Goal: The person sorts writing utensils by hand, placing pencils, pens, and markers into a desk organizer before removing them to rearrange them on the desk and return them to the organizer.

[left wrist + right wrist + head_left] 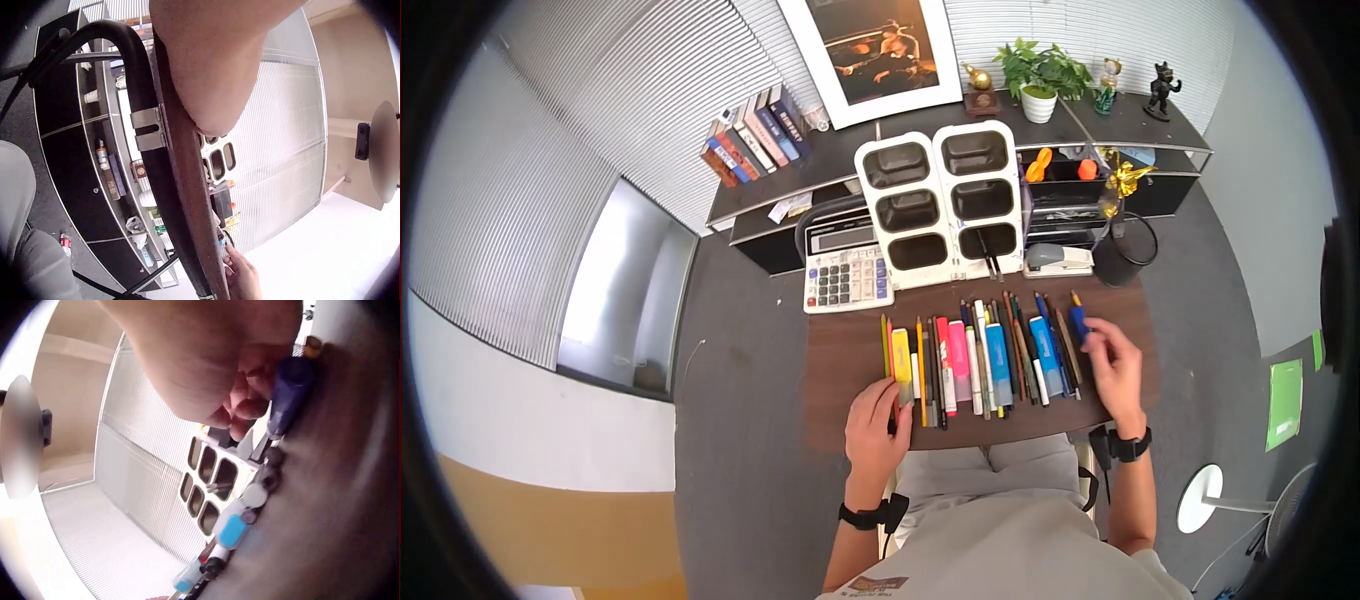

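Note:
A row of pens, pencils and highlighters lies side by side on the dark wooden desk [840, 350]. At its left end, my left hand [875, 425] rests with its fingertips at the lower end of a yellow highlighter [901, 352], partly covering the pens there. My right hand [1115, 370] is at the right end, its fingers bent loosely beside a dark blue pen-like piece [1079, 322] with a tan tip. In the right wrist view the fingertips are right against this blue piece [290, 394]. Pink and blue highlighters [997, 355] lie between the hands.
Behind the row stands a white organizer [940, 205] with black compartments, one holding dark sticks. A calculator [847, 278] is to its left; a stapler [1060, 260] and a black mesh cup [1128, 255] are to its right. A shelf [840, 150] with books and a plant stands behind.

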A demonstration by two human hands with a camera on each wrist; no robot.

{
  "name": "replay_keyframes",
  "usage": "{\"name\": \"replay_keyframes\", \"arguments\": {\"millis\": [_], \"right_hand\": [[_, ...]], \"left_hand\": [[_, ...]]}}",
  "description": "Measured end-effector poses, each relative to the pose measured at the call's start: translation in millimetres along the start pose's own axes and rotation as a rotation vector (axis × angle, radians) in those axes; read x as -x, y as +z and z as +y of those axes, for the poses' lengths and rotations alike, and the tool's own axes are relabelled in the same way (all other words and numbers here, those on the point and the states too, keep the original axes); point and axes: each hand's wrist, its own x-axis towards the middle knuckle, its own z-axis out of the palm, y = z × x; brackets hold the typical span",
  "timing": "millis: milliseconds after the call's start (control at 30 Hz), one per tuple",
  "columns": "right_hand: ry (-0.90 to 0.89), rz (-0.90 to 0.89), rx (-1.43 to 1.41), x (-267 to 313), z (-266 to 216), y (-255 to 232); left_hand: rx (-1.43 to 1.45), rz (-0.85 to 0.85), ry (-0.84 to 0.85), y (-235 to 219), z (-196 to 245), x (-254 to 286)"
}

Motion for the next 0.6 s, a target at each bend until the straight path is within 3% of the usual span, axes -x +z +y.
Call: {"name": "replay_keyframes", "arguments": {"millis": [167, 367, 467, 567, 600], "right_hand": [[0.138, 0.154, -0.102, 7, 18, -15], [-0.061, -0.042, 0.037, -2, -3, -9], [-0.123, 0.017, 0.034, -1, -6, -9], [-0.144, 0.213, 0.194, -3, -1, -8], [-0.091, 0.211, 0.198, -3, 0, -9]], "left_hand": [[-0.018, 0.006, -0.102, -5, 8, 0], [-0.117, -0.154, -0.108, -18, 9, 16], [-0.109, -0.179, -0.127, -24, 11, 20], [-0.113, -0.178, -0.165, -26, 14, 18], [-0.126, -0.185, -0.169, -27, 12, 18]]}}
